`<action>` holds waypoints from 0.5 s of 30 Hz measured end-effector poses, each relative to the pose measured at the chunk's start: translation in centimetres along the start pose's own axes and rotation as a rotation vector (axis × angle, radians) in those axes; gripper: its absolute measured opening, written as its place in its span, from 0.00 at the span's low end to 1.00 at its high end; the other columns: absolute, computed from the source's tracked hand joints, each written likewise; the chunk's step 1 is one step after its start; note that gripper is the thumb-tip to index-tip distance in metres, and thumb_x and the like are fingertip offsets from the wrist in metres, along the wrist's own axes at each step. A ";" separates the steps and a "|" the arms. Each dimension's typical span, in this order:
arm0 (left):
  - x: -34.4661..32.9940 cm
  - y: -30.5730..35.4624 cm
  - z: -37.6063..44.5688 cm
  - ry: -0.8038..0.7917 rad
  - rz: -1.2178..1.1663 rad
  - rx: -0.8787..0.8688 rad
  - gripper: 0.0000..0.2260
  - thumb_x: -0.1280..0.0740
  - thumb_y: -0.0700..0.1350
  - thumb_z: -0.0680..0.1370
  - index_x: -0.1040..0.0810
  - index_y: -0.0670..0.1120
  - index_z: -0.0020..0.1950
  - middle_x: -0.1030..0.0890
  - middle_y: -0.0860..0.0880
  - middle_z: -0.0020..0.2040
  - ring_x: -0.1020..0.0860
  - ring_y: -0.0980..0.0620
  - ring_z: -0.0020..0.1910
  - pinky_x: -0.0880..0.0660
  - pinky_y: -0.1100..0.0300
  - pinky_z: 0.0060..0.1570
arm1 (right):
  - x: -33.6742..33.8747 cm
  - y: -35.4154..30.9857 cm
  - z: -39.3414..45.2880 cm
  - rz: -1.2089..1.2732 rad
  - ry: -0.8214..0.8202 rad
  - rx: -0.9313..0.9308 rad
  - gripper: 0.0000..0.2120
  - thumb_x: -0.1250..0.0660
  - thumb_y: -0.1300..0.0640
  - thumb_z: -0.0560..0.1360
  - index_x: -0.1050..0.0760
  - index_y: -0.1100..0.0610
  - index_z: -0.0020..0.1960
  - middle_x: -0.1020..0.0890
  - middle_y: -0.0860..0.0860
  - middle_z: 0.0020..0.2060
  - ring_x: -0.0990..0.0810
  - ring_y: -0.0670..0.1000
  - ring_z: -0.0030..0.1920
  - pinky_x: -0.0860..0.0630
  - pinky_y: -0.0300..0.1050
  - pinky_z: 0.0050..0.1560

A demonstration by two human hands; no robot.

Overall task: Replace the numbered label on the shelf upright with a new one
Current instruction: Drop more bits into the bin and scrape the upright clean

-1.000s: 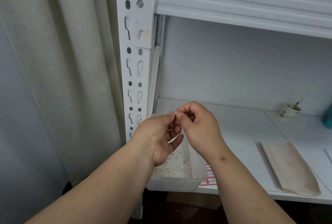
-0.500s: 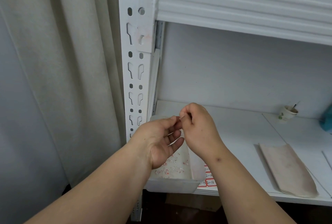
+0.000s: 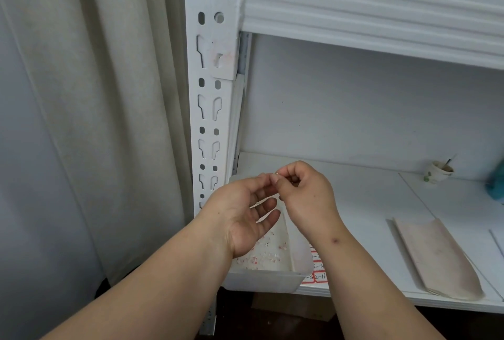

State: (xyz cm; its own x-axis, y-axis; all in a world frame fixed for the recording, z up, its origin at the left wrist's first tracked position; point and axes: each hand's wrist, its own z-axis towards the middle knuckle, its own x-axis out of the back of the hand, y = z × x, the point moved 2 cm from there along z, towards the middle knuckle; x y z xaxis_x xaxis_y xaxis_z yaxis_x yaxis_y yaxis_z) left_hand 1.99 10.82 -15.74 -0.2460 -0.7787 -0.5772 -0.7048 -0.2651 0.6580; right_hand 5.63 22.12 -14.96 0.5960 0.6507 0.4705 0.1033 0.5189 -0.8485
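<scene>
Head camera view, looking down at two bare forearms that rise from the bottom edge and meet in front of a white shelf. A tiny white scrap (image 3: 276,175), too small to read and possibly a bit of label, sits pinched where the two hands meet. The left hand (image 3: 246,212) is turned palm inward, its thumb and forefinger closed on the scrap while the lower fingers hang loosely curled. The right hand (image 3: 305,193) shows its back, fingers curled tight, thumb and forefinger nipping the same scrap from the other side.

Directly below the hands a translucent plastic tub (image 3: 268,281) rests at the shelf's front corner, holding small white and red paper flecks (image 3: 261,256); the left hand covers much of it. Beside the tub's right wall a sheet of red-bordered labels (image 3: 317,267) lies flat, mostly hidden by the right wrist, with handwritten numbers only partly legible.

To the left stands the slotted white shelf upright (image 3: 210,110). A faint pinkish smudge (image 3: 222,54) marks its face just under the upper shelf beam (image 3: 368,16). Farther right on the lower shelf board (image 3: 368,197) lie a beige folded paper sleeve (image 3: 436,258) and, near the back, a small paper cup (image 3: 436,172). A pale curtain (image 3: 95,107) hangs left of the upright.
</scene>
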 end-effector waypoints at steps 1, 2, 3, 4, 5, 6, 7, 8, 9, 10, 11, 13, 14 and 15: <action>0.0 0.0 0.0 -0.001 0.004 0.001 0.10 0.34 0.44 0.79 0.17 0.43 0.57 0.16 0.48 0.47 0.25 0.51 0.43 0.23 0.57 0.45 | -0.1 0.1 0.1 -0.022 -0.004 0.016 0.03 0.33 0.57 0.76 0.23 0.52 0.43 0.19 0.47 0.38 0.20 0.47 0.40 0.26 0.39 0.41; 0.1 0.0 0.0 -0.001 0.006 0.002 0.10 0.34 0.44 0.79 0.17 0.43 0.57 0.16 0.48 0.47 0.25 0.50 0.43 0.23 0.57 0.44 | -0.2 0.1 0.1 -0.060 -0.012 0.040 0.04 0.34 0.57 0.76 0.24 0.52 0.43 0.19 0.47 0.39 0.20 0.48 0.40 0.26 0.41 0.41; 0.2 0.0 0.0 0.000 0.006 0.003 0.11 0.34 0.44 0.79 0.17 0.42 0.57 0.16 0.48 0.47 0.25 0.50 0.44 0.23 0.57 0.44 | -0.3 0.2 0.2 -0.107 -0.021 0.064 0.05 0.36 0.58 0.77 0.25 0.52 0.43 0.19 0.48 0.40 0.21 0.48 0.41 0.26 0.42 0.41; 0.3 0.0 0.1 0.003 0.006 0.005 0.11 0.34 0.44 0.79 0.17 0.42 0.57 0.16 0.48 0.48 0.25 0.50 0.44 0.23 0.56 0.44 | -0.4 0.3 0.3 -0.148 -0.024 0.083 0.05 0.37 0.58 0.77 0.26 0.52 0.43 0.20 0.49 0.41 0.22 0.49 0.42 0.27 0.42 0.42; 0.4 -0.1 0.1 0.010 0.008 0.006 0.11 0.34 0.44 0.79 0.17 0.42 0.57 0.16 0.47 0.49 0.25 0.49 0.44 0.23 0.56 0.44 | -0.4 0.3 0.3 -0.175 -0.019 0.091 0.06 0.38 0.58 0.78 0.27 0.52 0.43 0.20 0.49 0.42 0.22 0.49 0.42 0.27 0.43 0.42; 0.5 -0.1 0.2 0.021 0.012 0.006 0.11 0.34 0.44 0.79 0.17 0.41 0.57 0.16 0.47 0.50 0.24 0.49 0.44 0.23 0.55 0.45 | -0.4 0.4 0.4 -0.187 -0.011 0.088 0.06 0.40 0.58 0.78 0.28 0.52 0.43 0.21 0.50 0.42 0.22 0.50 0.43 0.27 0.43 0.43; 0.7 -0.2 0.2 0.034 0.017 0.008 0.11 0.34 0.43 0.79 0.18 0.41 0.57 0.17 0.46 0.51 0.24 0.49 0.44 0.22 0.55 0.45 | -0.3 0.6 0.4 -0.183 -0.008 0.074 0.07 0.41 0.58 0.79 0.29 0.52 0.43 0.21 0.50 0.43 0.21 0.51 0.43 0.27 0.44 0.43; 0.8 -0.3 0.3 0.046 0.022 0.012 0.11 0.34 0.43 0.79 0.18 0.41 0.57 0.17 0.46 0.51 0.24 0.49 0.44 0.22 0.55 0.46 | -0.3 0.7 0.4 -0.170 -0.016 0.050 0.08 0.43 0.58 0.79 0.30 0.51 0.42 0.21 0.50 0.43 0.20 0.52 0.44 0.26 0.46 0.44; 1.0 -0.4 0.3 0.054 0.030 0.018 0.11 0.35 0.43 0.79 0.18 0.40 0.57 0.17 0.46 0.51 0.24 0.49 0.44 0.22 0.55 0.45 | -0.3 0.8 0.4 -0.157 -0.033 0.025 0.09 0.44 0.58 0.80 0.31 0.51 0.42 0.21 0.50 0.43 0.20 0.53 0.44 0.25 0.47 0.45; 1.1 -0.6 0.4 0.060 0.042 0.025 0.11 0.35 0.43 0.79 0.18 0.40 0.57 0.17 0.46 0.51 0.24 0.49 0.44 0.23 0.55 0.45 | -0.4 0.9 0.4 -0.151 -0.053 0.004 0.10 0.45 0.59 0.80 0.32 0.51 0.41 0.21 0.50 0.43 0.20 0.53 0.45 0.25 0.48 0.46; 1.2 -0.7 0.4 0.066 0.059 0.035 0.11 0.36 0.42 0.80 0.18 0.40 0.57 0.18 0.46 0.51 0.24 0.49 0.44 0.23 0.55 0.45 | -0.6 1.0 0.3 -0.151 -0.074 -0.013 0.10 0.46 0.59 0.80 0.32 0.51 0.41 0.21 0.50 0.43 0.19 0.54 0.45 0.25 0.48 0.46; 1.4 -1.1 0.6 0.076 0.099 0.056 0.10 0.35 0.41 0.79 0.18 0.40 0.58 0.18 0.46 0.50 0.24 0.49 0.44 0.23 0.55 0.45 | -1.0 1.4 0.2 -0.167 -0.115 -0.042 0.09 0.47 0.58 0.80 0.30 0.53 0.44 0.21 0.52 0.43 0.19 0.55 0.45 0.24 0.49 0.48; 1.5 -1.2 0.6 0.080 0.113 0.066 0.10 0.35 0.40 0.79 0.18 0.40 0.57 0.18 0.46 0.50 0.24 0.49 0.44 0.23 0.55 0.44 | -1.2 1.5 0.1 -0.184 -0.138 -0.054 0.09 0.47 0.57 0.80 0.29 0.55 0.45 0.20 0.53 0.43 0.19 0.56 0.45 0.23 0.51 0.49; 1.6 -1.4 0.7 0.083 0.119 0.074 0.10 0.35 0.40 0.79 0.18 0.40 0.57 0.18 0.46 0.49 0.23 0.49 0.44 0.23 0.55 0.44 | -1.4 1.7 0.1 -0.206 -0.161 -0.063 0.10 0.47 0.56 0.81 0.29 0.57 0.46 0.20 0.55 0.42 0.19 0.57 0.44 0.23 0.52 0.49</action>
State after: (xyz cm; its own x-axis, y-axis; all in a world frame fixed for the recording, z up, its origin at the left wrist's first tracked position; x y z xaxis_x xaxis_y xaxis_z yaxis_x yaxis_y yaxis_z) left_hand 2.10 10.32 -17.93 -0.2773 -0.8471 -0.4534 -0.7215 -0.1280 0.6804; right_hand 4.87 22.14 -17.08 0.4231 0.6175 0.6631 0.2617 0.6173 -0.7419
